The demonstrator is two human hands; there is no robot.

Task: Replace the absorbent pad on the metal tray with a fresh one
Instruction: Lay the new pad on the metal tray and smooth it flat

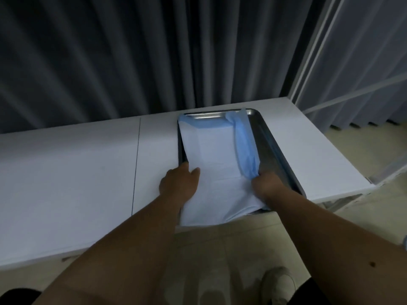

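A rectangular metal tray (pixel 275 148) lies on the white table, its right part bare. Across it lies a white absorbent pad (pixel 213 155) with blue backing; its right edge is folded over, showing a blue strip (pixel 244 142). The pad's near end hangs over the table's front edge. My left hand (pixel 179 183) rests on the pad's left edge by the tray rim, fingers bent over it. My right hand (pixel 267 183) pinches the near end of the blue folded strip.
The white table (pixel 77 172) stretches to the left, with a seam line at mid-left. Dark grey curtains hang right behind it. A white frame with a lighter curtain (pixel 352 62) stands at the right. Below the table edge are a tiled floor and my shoe (pixel 277 285).
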